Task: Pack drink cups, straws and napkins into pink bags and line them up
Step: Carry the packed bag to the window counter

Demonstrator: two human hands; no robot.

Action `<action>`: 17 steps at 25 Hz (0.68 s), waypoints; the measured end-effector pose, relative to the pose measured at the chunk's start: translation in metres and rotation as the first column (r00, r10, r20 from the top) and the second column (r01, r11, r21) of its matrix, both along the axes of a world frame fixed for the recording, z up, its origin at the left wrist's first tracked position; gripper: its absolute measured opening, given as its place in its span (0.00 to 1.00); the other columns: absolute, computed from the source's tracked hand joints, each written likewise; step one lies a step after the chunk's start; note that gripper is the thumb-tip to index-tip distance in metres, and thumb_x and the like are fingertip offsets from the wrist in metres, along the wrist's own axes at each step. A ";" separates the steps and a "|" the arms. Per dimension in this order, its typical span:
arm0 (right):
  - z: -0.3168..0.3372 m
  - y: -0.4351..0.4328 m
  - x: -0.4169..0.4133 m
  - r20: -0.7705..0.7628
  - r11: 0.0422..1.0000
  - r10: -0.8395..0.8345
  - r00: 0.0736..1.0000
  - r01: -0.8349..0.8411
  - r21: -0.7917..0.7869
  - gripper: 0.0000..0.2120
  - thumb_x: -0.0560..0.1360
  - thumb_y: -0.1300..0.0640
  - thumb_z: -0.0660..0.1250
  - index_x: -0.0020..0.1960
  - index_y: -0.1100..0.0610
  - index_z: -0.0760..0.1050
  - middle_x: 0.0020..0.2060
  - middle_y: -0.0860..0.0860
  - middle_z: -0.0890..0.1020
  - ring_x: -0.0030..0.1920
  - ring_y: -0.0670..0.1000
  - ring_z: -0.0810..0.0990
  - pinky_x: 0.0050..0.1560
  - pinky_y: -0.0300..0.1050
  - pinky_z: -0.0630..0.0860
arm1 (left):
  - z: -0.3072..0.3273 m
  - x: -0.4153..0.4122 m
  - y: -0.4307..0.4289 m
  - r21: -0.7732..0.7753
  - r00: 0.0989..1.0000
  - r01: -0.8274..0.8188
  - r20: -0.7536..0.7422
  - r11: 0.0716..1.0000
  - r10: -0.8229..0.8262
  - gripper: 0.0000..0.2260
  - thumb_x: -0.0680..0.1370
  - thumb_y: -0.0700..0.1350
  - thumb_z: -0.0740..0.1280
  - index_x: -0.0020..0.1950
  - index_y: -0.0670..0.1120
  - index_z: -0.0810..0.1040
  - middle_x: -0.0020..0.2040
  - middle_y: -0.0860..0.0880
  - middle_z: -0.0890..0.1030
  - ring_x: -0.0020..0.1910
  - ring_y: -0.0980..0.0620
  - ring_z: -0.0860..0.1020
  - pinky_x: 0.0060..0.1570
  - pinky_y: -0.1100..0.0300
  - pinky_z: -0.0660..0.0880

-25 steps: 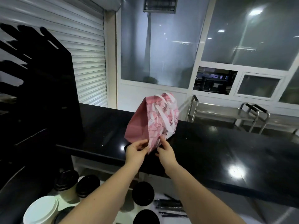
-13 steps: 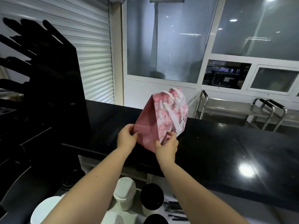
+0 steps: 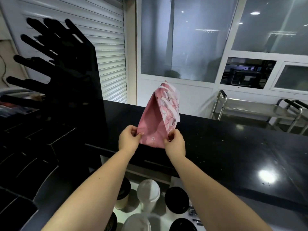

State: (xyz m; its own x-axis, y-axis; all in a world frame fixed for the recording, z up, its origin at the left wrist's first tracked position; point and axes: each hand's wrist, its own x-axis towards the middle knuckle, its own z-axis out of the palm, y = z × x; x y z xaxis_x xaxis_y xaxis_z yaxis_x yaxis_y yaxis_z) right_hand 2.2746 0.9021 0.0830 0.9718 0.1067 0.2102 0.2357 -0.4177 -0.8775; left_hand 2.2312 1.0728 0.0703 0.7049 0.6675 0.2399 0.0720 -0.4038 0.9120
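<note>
Black table (image 3: 225,144) under glass partition | left hand (image 3: 128,139) and right hand (image 3: 175,142) each pinch pink bag (image 3: 155,125) bottom corners | spread base flat before standing it.

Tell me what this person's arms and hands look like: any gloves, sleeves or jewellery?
The left hand and right hand wear no gloves, and no ring, watch or bracelet shows. The left forearm and right forearm are uncovered, with no sleeve in view.
</note>
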 end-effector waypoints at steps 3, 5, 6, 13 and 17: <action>0.008 -0.015 0.001 0.049 0.999 0.019 0.999 -0.017 -0.033 0.09 0.71 0.58 0.69 0.41 0.50 0.69 0.39 0.46 0.76 0.36 0.47 0.76 0.33 0.42 0.72 | 0.018 -0.010 -0.005 0.107 0.997 0.021 0.069 0.994 -0.028 0.11 0.70 0.47 0.76 0.47 0.56 0.75 0.45 0.59 0.78 0.45 0.57 0.79 0.45 0.60 0.77; 0.022 -0.030 0.000 0.122 0.999 -0.001 0.992 0.006 -0.039 0.08 0.72 0.52 0.70 0.44 0.49 0.70 0.39 0.46 0.77 0.38 0.47 0.77 0.36 0.44 0.74 | 0.038 -0.017 -0.014 0.335 0.993 -0.018 0.114 0.942 -0.022 0.13 0.71 0.47 0.74 0.52 0.55 0.75 0.49 0.57 0.74 0.50 0.55 0.75 0.50 0.58 0.74; 0.031 -0.040 0.000 0.163 0.999 -0.021 0.986 0.029 -0.045 0.08 0.73 0.50 0.69 0.44 0.48 0.70 0.38 0.46 0.77 0.38 0.47 0.77 0.37 0.44 0.74 | 0.050 -0.021 -0.022 0.469 0.992 -0.023 0.123 0.883 -0.039 0.13 0.72 0.48 0.73 0.53 0.54 0.75 0.51 0.55 0.74 0.53 0.53 0.73 0.52 0.56 0.73; 0.109 -0.201 -0.036 0.507 0.824 -0.013 0.862 0.296 -0.483 0.12 0.74 0.55 0.67 0.57 0.50 0.73 0.51 0.48 0.77 0.53 0.51 0.75 0.53 0.49 0.74 | 0.117 -0.024 -0.185 0.880 0.917 0.170 0.024 0.443 -0.398 0.16 0.74 0.48 0.69 0.61 0.51 0.76 0.57 0.50 0.76 0.58 0.47 0.73 0.57 0.50 0.67; 0.151 -0.353 -0.103 0.595 0.633 -0.089 0.799 0.507 -0.585 0.16 0.74 0.54 0.66 0.61 0.51 0.74 0.58 0.51 0.77 0.60 0.56 0.72 0.58 0.53 0.70 | 0.151 -0.037 -0.337 0.908 0.826 0.230 0.007 0.349 -0.564 0.18 0.75 0.51 0.67 0.64 0.51 0.73 0.60 0.49 0.75 0.60 0.46 0.72 0.59 0.50 0.67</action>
